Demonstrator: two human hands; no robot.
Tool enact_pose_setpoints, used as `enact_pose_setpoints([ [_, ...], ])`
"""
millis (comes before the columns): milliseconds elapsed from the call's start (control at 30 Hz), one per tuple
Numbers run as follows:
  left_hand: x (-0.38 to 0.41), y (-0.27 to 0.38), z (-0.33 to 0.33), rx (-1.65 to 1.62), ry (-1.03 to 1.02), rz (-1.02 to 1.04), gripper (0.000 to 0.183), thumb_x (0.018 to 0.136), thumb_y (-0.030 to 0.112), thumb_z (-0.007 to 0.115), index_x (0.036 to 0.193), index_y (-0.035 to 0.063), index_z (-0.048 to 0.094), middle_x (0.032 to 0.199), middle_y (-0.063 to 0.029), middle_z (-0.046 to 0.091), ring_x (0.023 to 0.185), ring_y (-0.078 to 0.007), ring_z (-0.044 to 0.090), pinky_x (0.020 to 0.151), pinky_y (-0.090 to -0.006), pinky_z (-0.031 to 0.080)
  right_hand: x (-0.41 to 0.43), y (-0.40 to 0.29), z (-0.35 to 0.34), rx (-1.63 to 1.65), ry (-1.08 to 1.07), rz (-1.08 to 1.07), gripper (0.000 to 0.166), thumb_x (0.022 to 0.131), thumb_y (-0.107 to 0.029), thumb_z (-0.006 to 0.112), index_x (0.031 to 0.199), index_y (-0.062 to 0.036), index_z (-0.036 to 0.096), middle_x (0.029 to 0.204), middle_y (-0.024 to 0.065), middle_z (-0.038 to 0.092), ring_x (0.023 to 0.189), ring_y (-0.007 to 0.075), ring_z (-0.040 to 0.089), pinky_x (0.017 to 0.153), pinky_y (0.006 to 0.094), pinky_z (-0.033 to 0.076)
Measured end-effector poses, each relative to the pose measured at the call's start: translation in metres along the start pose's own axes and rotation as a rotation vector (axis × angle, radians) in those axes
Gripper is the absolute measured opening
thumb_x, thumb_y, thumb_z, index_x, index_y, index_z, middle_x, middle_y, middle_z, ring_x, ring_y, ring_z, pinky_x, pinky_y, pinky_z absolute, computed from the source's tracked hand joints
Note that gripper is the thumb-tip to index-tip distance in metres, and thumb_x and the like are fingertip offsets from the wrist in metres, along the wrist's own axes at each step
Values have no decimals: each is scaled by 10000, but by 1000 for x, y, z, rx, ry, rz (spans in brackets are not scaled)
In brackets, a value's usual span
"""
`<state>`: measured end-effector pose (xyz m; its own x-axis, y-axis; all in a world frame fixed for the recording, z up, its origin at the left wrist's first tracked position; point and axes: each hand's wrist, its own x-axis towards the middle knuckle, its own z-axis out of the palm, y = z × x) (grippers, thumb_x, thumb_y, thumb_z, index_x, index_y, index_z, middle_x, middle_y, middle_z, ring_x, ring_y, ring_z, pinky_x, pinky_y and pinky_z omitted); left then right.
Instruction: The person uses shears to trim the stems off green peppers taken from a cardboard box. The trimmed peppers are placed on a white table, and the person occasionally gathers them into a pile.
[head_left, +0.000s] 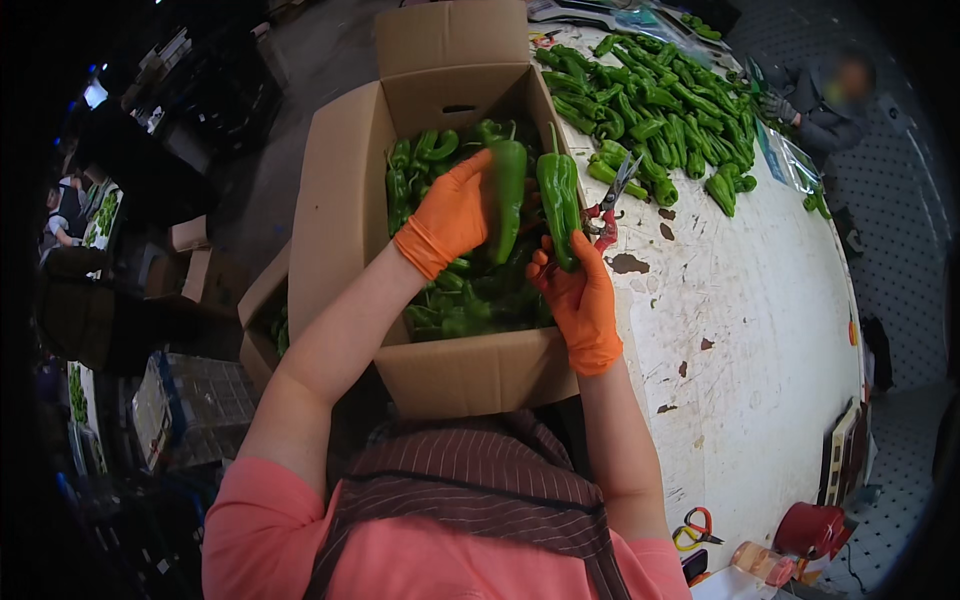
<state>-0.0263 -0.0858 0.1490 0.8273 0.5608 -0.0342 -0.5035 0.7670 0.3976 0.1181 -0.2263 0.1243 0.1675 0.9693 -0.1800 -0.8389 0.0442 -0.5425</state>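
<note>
Both of my hands wear orange gloves over an open cardboard box (476, 367) of green peppers (450, 281). My left hand (457, 214) grips a long green pepper (511, 202), slightly blurred, stem up. Beside it, my right hand (577, 296) holds another green pepper (559, 195) by its lower end, its long stem pointing up. Red-handled snips (611, 199) with spread blades stand at my right hand, their handles partly hidden behind the thumb. Whether that hand also grips them I cannot tell.
To the right is a worn white table (735, 337) bearing a large heap of green peppers (660, 112). A co-worker's gloved hand (780, 107) is at its far side. Red-and-yellow scissors (697, 529) lie near me. A second cardboard box (262, 311) stands left, near a grey crate (202, 405).
</note>
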Motion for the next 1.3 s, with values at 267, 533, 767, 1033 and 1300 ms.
enact_pose_setpoints([
  [267,-1,-5,4,216,-3,124,350,914,6,508,1264,31,503,1179,-85,584,1067,-207,583,932,-349,479,2,0,-2,-11,35,15,301,893,-222,628,1113,-42,529,968,92,594,816,200,587,718,349,505],
  [533,0,-9,-3,472,97,183,477,889,3,555,1344,25,415,1217,-77,547,1114,-182,539,974,-314,435,1,0,0,-94,14,-6,281,888,-214,629,1099,-48,544,965,73,598,827,191,581,740,353,496],
  [767,-2,-20,-5,846,55,315,629,783,-45,637,1362,18,400,1204,-39,541,1107,-151,520,972,-277,407,-2,2,7,-208,26,-52,254,877,-172,635,1097,-81,549,959,48,607,823,179,579,758,357,484],
  [1033,-1,-25,3,851,50,308,583,796,-18,635,1337,17,420,1157,-38,559,1034,-131,543,875,-262,459,-4,1,10,-213,22,-73,245,888,-141,612,1115,-83,542,1002,28,601,854,167,569,763,363,478],
  [1300,-5,-21,13,617,293,114,353,878,278,666,1121,51,546,897,-2,588,688,-90,557,614,-233,473,-5,-3,5,-114,-122,1,325,919,-249,563,1180,-58,525,984,61,599,841,191,557,765,370,464],
])
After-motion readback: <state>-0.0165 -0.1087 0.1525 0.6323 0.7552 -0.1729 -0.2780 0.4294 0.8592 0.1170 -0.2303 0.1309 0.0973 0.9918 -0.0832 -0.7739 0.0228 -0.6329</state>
